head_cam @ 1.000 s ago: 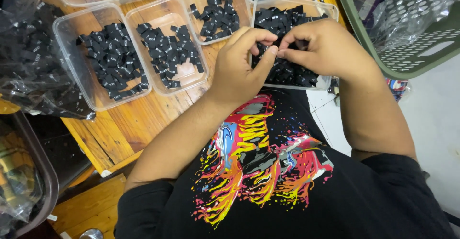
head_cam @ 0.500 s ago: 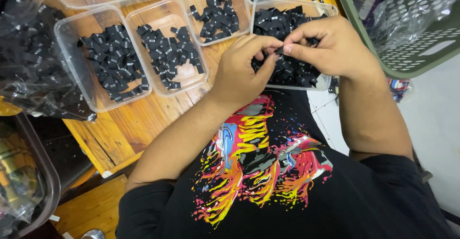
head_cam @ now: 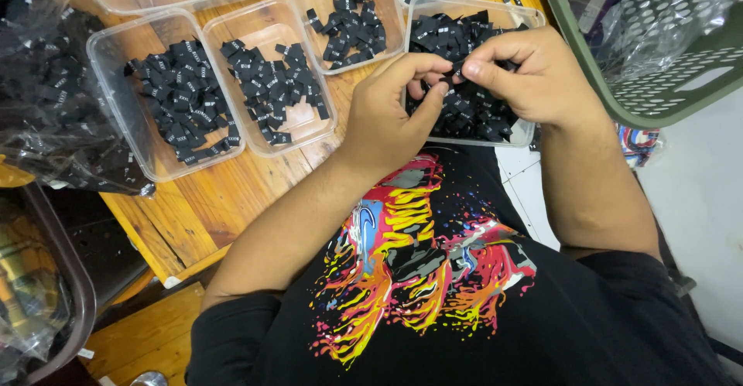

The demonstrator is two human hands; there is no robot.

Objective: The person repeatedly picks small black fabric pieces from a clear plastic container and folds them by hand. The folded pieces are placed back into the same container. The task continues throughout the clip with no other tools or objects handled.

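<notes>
Both my hands meet above a clear plastic tray (head_cam: 472, 5) heaped with small black fabric labels (head_cam: 464, 111). My left hand (head_cam: 391, 111) and my right hand (head_cam: 526, 73) pinch one small black label (head_cam: 457, 69) between thumbs and forefingers, fingertips touching. The tray sits at the near edge of a wooden table (head_cam: 232, 193), just above my black printed shirt (head_cam: 433, 278). Most of the pinched label is hidden by my fingers.
Several more clear trays (head_cam: 166, 96) of black labels lie to the left and behind. A clear bag of black labels (head_cam: 42, 100) sits far left. A green perforated basket (head_cam: 665, 53) stands at the right. A dark bin (head_cam: 39, 293) is at the lower left.
Both hands have lifted slightly from the label pile and now pinch a single label between them; the view has shifted a little.
</notes>
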